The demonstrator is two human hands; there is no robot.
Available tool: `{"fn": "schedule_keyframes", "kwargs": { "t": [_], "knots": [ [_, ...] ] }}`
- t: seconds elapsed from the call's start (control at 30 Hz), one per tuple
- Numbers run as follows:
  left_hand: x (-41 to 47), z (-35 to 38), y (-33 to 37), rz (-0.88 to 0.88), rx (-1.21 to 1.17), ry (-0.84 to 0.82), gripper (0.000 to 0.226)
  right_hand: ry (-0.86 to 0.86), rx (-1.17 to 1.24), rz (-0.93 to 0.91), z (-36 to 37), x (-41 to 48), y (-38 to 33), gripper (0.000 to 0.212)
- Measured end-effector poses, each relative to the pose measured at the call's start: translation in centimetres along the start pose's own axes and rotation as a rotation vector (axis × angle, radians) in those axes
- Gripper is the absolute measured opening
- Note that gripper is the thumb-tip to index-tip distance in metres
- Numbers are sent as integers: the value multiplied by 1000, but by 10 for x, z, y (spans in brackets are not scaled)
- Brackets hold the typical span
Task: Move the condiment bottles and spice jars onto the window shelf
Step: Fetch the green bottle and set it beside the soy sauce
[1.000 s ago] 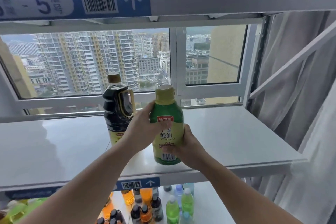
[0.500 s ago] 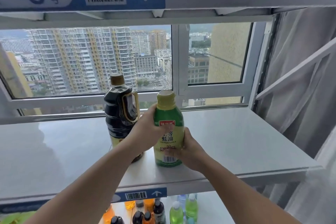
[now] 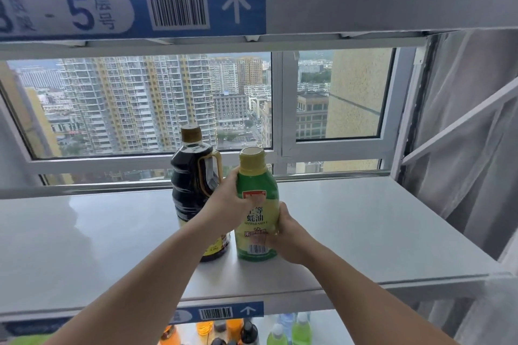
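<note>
Green oyster sauce bottle [image 3: 256, 213], upright on window shelf [image 3: 364, 227] just beside soy sauce bottle [image 3: 193, 182]; wrapped at the shoulder by left hand [image 3: 227, 204], gripped low by right hand [image 3: 286, 235], fingers curled round it. Risks knocking the neighbour, or toppling if released before sitting flat.

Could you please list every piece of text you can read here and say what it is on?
"5", plus an up arrow: blue label on the upper shelf edge; its small characters are blurred.
"蚝油" and "OYSTER SAU": green bottle; its red brand patch is unreadable.
Print on the dark bottle: too small to read.
On the lower shelf label: barcode and arrow only.
</note>
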State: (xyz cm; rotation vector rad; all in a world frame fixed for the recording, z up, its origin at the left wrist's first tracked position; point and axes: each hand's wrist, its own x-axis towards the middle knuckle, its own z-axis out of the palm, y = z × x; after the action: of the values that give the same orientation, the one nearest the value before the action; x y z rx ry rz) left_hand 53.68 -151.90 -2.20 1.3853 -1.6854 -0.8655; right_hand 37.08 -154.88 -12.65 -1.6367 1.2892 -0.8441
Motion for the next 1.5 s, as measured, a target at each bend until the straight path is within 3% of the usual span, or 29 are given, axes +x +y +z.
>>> {"fn": "schedule_keyframes", "kwargs": {
  "t": [0.5,0.7,0.8,0.9,1.07,1.23,1.5],
  "knots": [
    [-11,-4,-6,94,72,120,58,-14,-40,54,-2,-5,-14,87],
    [-29,-11,-24,103,143,204,50,121,-195,104,-3,-26,5,89],
    [-37,-9,-34,67,169,258,42,215,-331,86,-4,-39,14,76],
    [-46,-1,-42,65,204,308,29,276,-421,21,-7,-53,19,47],
    [-66,26,-45,31,183,181,4,331,-465,-36,-12,-77,28,16],
    [-86,56,-43,20,286,4,4,381,-769,-177,-20,-111,52,18],
    [-107,102,-32,72,265,-162,3,386,-760,-69,-39,-183,79,20]
  ]
}}
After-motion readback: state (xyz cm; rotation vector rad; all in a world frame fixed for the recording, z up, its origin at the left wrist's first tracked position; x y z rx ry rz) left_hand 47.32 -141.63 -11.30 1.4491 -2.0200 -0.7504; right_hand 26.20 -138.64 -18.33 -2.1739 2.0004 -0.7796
